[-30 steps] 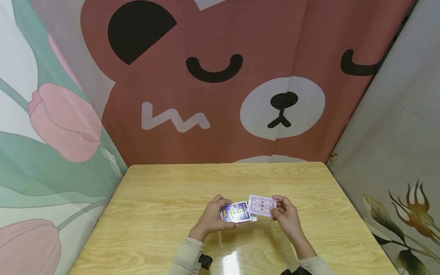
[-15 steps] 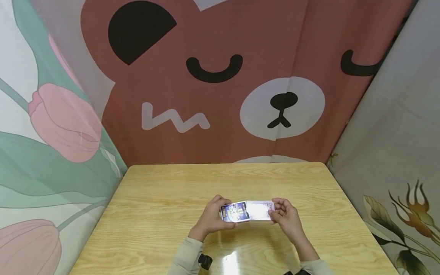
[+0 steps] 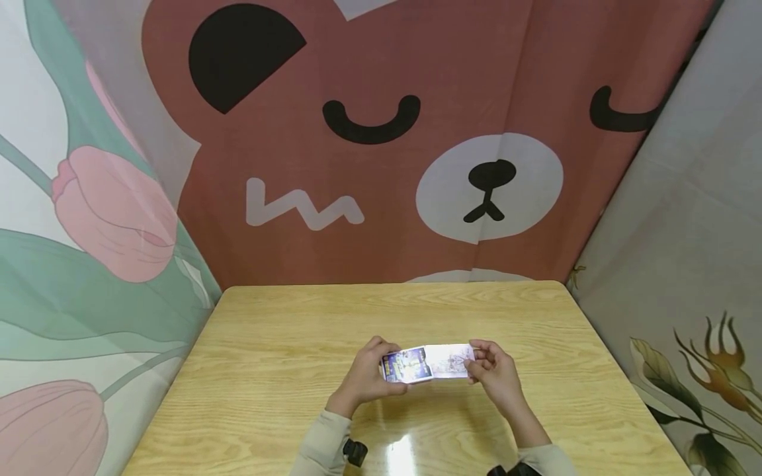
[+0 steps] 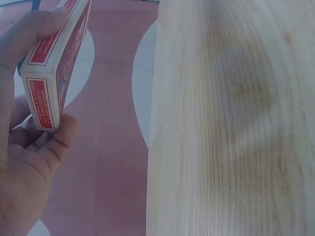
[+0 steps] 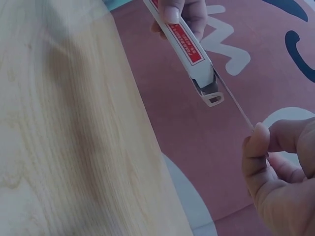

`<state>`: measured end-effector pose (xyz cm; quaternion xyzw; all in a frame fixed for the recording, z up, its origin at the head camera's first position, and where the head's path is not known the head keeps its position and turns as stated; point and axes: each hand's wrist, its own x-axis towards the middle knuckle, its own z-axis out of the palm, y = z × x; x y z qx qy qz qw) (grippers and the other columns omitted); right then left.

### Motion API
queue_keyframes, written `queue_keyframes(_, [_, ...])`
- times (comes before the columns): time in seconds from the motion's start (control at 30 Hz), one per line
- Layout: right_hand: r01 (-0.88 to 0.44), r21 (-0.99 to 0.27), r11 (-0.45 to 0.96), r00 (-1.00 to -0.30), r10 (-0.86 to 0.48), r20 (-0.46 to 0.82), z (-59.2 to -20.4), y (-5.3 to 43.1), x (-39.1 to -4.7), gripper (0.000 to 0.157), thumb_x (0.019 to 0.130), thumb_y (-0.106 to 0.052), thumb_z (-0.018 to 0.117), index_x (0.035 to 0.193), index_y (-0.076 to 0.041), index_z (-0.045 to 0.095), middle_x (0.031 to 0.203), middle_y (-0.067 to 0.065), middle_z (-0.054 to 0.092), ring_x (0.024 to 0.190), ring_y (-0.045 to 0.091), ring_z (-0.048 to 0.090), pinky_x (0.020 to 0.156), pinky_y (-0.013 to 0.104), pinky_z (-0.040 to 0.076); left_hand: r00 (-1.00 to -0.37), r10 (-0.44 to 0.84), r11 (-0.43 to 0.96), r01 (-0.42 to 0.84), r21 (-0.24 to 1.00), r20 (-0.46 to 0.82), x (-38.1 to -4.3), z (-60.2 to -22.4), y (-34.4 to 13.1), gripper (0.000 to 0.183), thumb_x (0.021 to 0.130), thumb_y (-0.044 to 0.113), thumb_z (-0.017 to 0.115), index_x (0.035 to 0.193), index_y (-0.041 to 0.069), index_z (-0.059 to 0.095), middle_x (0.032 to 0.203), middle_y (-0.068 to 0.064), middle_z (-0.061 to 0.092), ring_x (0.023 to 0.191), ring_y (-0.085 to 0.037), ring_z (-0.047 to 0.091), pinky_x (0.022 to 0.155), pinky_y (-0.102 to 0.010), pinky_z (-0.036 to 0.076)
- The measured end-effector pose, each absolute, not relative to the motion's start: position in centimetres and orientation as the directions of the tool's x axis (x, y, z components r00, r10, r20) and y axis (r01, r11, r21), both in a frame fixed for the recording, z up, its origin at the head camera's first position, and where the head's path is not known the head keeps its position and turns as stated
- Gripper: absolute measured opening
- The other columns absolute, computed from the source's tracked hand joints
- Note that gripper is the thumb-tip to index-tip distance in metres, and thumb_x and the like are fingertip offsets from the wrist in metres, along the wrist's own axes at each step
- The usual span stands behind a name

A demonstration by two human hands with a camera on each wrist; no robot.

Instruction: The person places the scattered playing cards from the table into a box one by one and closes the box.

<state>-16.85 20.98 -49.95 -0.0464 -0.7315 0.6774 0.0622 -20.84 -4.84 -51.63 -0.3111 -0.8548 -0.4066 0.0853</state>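
My left hand (image 3: 369,373) grips a playing-card box (image 3: 407,365), with thumb and fingers at its sides. The box has a bluish printed face in the head view and red-and-white edges in the left wrist view. Between the thumb and fingers of my right hand (image 3: 497,377) is pinched a thin playing card (image 3: 449,361), pale with glare. Seen edge-on in the right wrist view, the card reaches the box's mouth, where an end flap (image 5: 212,98) hangs open. I cannot tell whether the card's far end is inside the box, or if it is one card or several.
Both hands are above a light wooden table (image 3: 286,330). A curtain with a bear print (image 3: 357,251) hangs behind its far edge, and flowered curtains (image 3: 113,211) stand at the sides. A black wrist strap (image 3: 356,453) is on the left cuff.
The card, earlier tilted with its patterned back over the box's end, has come down and lines up with the box's mouth. My left hand and the box have barely moved.
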Motion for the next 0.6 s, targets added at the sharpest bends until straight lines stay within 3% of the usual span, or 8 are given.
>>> queue_keyframes(0.2, [0.036, -0.998, 0.046, -0.984, 0.176, -0.028, -50.16, 20.88, -16.47, 0.040, 0.080, 0.014, 0.058, 0.118, 0.011, 0.047, 0.092, 0.020, 0.053, 0.068, 0.014, 0.055, 0.058, 0.030, 0.052, -0.788, 0.442, 0.478, 0.612, 0.630, 0.430, -20.82, -51.75, -4.83, 0.062, 0.052, 0.027, 0.087, 0.106, 0.006, 0.064, 0.094, 0.005, 0.052, 0.078, -0.008, 0.049, 0.067, -0.020, 0.046])
queue_keyframes(0.6, [-0.032, -0.997, 0.068, -0.993, 0.113, 0.040, -50.45, 20.31, -16.93, 0.040, 0.079, 0.014, 0.060, 0.118, 0.013, 0.051, 0.086, 0.016, 0.053, 0.064, 0.013, 0.053, 0.054, 0.027, 0.049, -0.763, 0.490, 0.464, 0.638, 0.615, 0.421, -20.63, -51.79, -4.83, 0.061, 0.053, 0.028, 0.086, 0.106, 0.007, 0.064, 0.093, 0.005, 0.051, 0.078, -0.007, 0.049, 0.068, -0.020, 0.046])
